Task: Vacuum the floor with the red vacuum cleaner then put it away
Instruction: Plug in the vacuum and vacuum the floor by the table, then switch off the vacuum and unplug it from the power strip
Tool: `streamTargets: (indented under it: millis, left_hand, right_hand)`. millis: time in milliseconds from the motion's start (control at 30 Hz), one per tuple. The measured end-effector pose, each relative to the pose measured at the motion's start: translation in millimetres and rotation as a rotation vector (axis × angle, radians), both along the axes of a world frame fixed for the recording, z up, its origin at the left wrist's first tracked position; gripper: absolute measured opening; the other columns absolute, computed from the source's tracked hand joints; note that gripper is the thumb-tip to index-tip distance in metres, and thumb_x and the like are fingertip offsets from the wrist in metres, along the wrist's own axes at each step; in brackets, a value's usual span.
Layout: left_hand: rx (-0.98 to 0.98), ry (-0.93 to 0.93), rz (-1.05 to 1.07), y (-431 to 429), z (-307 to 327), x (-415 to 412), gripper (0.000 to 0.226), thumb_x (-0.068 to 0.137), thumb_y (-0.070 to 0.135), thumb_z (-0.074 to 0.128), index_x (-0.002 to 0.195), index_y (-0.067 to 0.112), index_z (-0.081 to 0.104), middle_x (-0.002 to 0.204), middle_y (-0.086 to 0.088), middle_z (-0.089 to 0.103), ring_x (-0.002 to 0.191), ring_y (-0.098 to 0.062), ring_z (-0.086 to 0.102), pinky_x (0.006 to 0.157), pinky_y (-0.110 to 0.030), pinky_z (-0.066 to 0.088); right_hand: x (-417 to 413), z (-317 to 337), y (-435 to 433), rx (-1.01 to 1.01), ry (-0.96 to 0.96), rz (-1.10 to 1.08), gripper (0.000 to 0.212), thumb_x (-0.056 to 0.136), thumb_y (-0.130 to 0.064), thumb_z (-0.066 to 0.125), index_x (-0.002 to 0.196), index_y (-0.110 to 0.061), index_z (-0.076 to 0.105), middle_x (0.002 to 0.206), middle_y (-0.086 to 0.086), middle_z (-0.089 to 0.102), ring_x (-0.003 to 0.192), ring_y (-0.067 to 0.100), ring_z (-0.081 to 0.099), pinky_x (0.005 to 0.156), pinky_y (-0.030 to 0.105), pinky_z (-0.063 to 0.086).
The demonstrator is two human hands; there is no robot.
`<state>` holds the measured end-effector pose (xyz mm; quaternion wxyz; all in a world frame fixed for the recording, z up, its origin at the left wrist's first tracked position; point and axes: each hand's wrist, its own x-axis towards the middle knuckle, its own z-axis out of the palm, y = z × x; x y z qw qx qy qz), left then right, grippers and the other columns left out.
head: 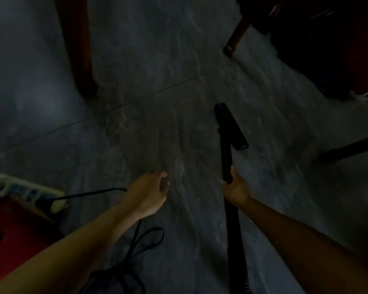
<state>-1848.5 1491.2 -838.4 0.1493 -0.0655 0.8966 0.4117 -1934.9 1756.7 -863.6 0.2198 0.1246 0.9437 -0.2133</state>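
The scene is dim. My right hand (235,187) grips the black vacuum wand (225,158), which runs forward to a black floor nozzle (231,126) resting on the grey stone floor (157,113). Behind my hand the wand continues into a ribbed black hose (239,262) at the bottom edge. My left hand (149,194) hovers over the floor with fingers apart, holding nothing. A red body (11,236), likely the vacuum cleaner, sits at the lower left, partly hidden by my left forearm.
A white power strip (28,190) lies at the left with a black cord (89,194) plugged in; the cord loops on the floor near my left arm. A wooden furniture leg (81,49) stands upper left, another leg (235,37) and dark furniture upper right.
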Motion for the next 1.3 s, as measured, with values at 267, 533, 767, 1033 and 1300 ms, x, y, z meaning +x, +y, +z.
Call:
streamTargets:
  millis: [267,533,767,1033,1300]
  left_hand:
    - [0.031,-0.087,-0.059,-10.6,95.2,92.7,0.038,0.097,0.033,0.042,0.129,0.016,0.050,0.127,-0.007,0.058,0.110,-0.023,0.057,0.090,-0.031,0.046]
    - [-0.038,-0.221,-0.100,-73.1,166.9,195.3,0.036,0.095,0.031,0.042,0.128,0.017,0.051,0.126,-0.007,0.056,0.107,-0.024,0.059,0.091,-0.040,0.048]
    - [-0.357,-0.231,-0.237,-147.5,210.5,239.9,0.035,0.093,0.031,0.043,0.123,0.015,0.052,0.120,-0.009,0.059,0.106,-0.028,0.058,0.085,-0.036,0.044]
    - [-0.626,-0.280,-0.381,-186.0,187.8,203.0,0.045,0.091,0.033,0.046,0.130,0.009,0.042,0.133,-0.016,0.046,0.121,-0.032,0.044,0.101,-0.046,0.033]
    - [-0.842,-0.363,-0.557,-180.4,132.4,165.8,0.061,0.095,0.035,0.038,0.145,0.002,0.024,0.151,-0.024,0.025,0.139,-0.039,0.025,0.111,-0.053,0.022]
  right_hand:
    - [118.8,96.6,-34.0,-0.043,-0.202,0.081,0.072,0.097,-0.032,0.052,0.154,-0.026,0.010,0.151,0.004,0.036,0.133,0.026,0.041,0.106,0.028,0.032]
    - [191.4,186.5,-100.8,-0.114,-0.228,0.046,0.048,0.098,-0.027,0.053,0.143,-0.018,0.041,0.134,-0.001,0.051,0.118,0.022,0.052,0.091,0.023,0.039]
    - [217.8,239.5,-149.3,-0.050,-0.117,-0.011,0.044,0.097,-0.025,0.051,0.138,-0.012,0.046,0.127,0.011,0.058,0.107,0.026,0.056,0.082,0.024,0.039]
    - [220.1,241.2,-177.4,-0.076,-0.102,-0.138,0.063,0.092,-0.041,0.057,0.146,-0.018,0.035,0.144,0.009,0.047,0.124,0.031,0.050,0.104,0.043,0.043]
    - [218.1,198.3,-206.4,0.001,-0.103,-0.042,0.063,0.085,-0.054,0.057,0.142,-0.034,0.037,0.139,0.004,0.053,0.121,0.032,0.054,0.100,0.045,0.046]
